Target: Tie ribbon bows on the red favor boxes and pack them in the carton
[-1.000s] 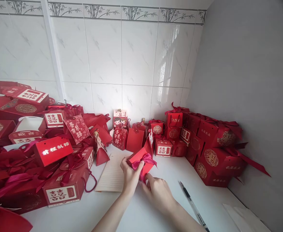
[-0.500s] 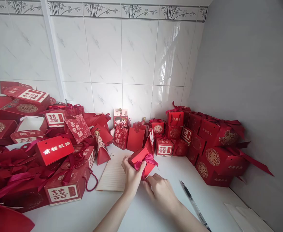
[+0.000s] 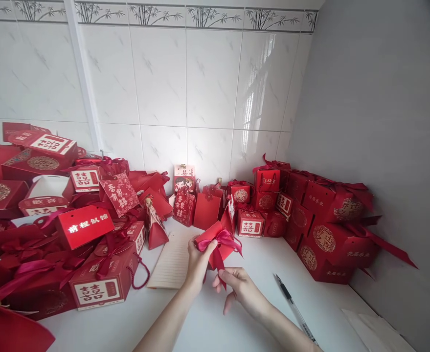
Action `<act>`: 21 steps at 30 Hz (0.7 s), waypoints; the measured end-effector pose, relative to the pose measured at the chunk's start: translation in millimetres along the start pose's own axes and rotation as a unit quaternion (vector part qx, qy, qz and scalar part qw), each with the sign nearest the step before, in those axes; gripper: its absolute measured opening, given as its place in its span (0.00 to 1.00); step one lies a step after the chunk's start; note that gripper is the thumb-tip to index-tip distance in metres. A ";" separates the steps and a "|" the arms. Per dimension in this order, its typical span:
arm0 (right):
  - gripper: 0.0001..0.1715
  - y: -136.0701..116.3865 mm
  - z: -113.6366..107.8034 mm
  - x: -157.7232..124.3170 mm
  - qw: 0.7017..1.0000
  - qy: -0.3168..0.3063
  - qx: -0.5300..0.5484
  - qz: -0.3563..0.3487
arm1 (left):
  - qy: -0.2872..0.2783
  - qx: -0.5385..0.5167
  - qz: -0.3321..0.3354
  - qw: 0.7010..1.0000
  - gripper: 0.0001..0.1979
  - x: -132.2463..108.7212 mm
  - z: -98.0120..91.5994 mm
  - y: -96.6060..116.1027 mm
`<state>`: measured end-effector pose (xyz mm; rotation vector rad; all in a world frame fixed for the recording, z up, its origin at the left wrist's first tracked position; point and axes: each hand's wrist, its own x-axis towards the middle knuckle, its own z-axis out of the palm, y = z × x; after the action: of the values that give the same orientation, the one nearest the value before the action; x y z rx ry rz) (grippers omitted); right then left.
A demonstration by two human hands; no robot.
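A small red gift box (image 3: 210,233) with a magenta ribbon bow (image 3: 218,238) on it is held above the white table in the middle of the head view. My left hand (image 3: 199,259) is closed around the box's left side, its thumb pressing near the bow's knot. Below the box, my right hand (image 3: 239,286) pinches a hanging ribbon tail (image 3: 222,274) between thumb and fingertips; its other fingers are loosely bent. The underside of the box and the left fingers behind it are hidden.
A lined notebook (image 3: 167,266) lies left of my hands, a pen (image 3: 295,309) to the right. Red gift boxes (image 3: 97,288) pile up on the left. More boxes (image 3: 337,244) are stacked against the grey wall. Several small bags (image 3: 207,208) stand along the tiled wall.
My right hand has opened out from its curled pose and now holds the ribbon tail, drawn down from the box. The box has turned slightly in my left hand, showing more of the bow.
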<state>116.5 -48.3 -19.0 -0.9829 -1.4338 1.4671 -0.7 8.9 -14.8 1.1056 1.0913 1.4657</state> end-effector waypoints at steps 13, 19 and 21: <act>0.19 5.2 3.9 -4.6 0.984 -0.016 -0.153 -0.087 | -0.121 -0.011 -0.039 0.992 0.24 0.5 -2.8 2.9; 0.18 4.2 4.6 -4.3 0.987 -0.051 -0.129 -0.081 | -0.104 0.017 -0.044 0.994 0.22 0.3 -3.4 3.9; 0.19 3.5 4.1 -4.6 0.987 -0.057 -0.123 -0.083 | -0.105 0.016 -0.037 0.994 0.22 0.1 -3.4 3.9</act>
<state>114.0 -54.0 -22.5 -0.9135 -1.7689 1.2620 -4.7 8.1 -11.7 1.1998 0.9992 1.2471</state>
